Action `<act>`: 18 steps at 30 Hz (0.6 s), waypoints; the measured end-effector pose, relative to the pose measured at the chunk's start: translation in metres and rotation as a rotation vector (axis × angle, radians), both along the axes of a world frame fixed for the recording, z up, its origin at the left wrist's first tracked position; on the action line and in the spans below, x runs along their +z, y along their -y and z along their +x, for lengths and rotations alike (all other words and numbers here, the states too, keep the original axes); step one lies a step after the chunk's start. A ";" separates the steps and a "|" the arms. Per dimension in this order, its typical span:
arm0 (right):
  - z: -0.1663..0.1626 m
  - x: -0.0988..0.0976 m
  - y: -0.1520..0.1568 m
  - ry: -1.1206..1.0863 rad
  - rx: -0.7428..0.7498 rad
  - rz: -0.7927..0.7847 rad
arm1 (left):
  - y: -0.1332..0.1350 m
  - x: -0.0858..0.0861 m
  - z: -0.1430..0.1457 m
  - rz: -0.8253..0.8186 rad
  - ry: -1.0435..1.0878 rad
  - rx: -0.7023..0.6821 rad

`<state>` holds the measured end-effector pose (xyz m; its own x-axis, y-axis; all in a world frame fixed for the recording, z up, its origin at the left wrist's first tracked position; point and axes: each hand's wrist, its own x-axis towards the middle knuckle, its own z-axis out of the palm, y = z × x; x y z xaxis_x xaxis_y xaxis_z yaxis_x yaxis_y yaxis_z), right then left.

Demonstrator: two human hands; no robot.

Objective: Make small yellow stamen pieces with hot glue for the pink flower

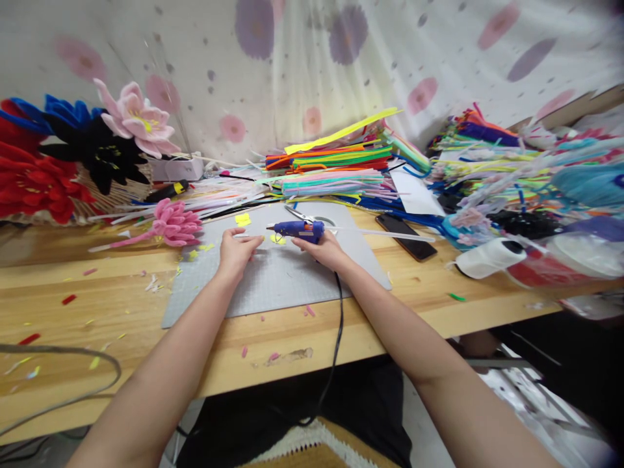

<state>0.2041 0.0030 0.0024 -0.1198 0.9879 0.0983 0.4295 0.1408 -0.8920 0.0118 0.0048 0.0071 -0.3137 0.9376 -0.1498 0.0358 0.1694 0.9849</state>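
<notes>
My right hand [325, 250] grips a blue hot glue gun [297, 228], its nozzle pointing left and a clear glue stick trailing to the right. Its black cord [338, 325] runs down off the table edge. My left hand [236, 250] is closed in a pinch on a small yellow piece [277, 239] that lies by the gun's nozzle; how much of it the fingers hold is unclear. Both hands rest on a grey cutting mat [273, 286]. A second yellow scrap [242, 220] lies on the mat behind my left hand.
Scissors [298, 214] lie behind the glue gun. A pink pipe-cleaner flower [173, 224] lies left of the mat, a phone [405, 236] to the right. Stacks of coloured pipe cleaners [336, 166] fill the back. Finished red, black and pink flowers [73, 156] stand at left. A white roll [487, 257] sits at right.
</notes>
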 end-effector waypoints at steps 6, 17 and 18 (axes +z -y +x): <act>0.007 -0.001 -0.003 -0.026 -0.081 -0.033 | -0.001 -0.001 -0.003 0.003 0.019 0.016; 0.033 0.009 -0.012 -0.134 -0.320 0.012 | 0.000 0.001 -0.003 0.006 0.001 0.055; 0.041 0.009 -0.014 -0.138 -0.373 0.029 | -0.001 0.000 -0.003 0.010 0.001 0.054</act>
<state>0.2451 0.0171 0.0116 0.2630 0.9577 0.1171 0.3324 0.0240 -0.9428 0.0087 0.0053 0.0072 -0.3641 0.9206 -0.1412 0.0257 0.1614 0.9865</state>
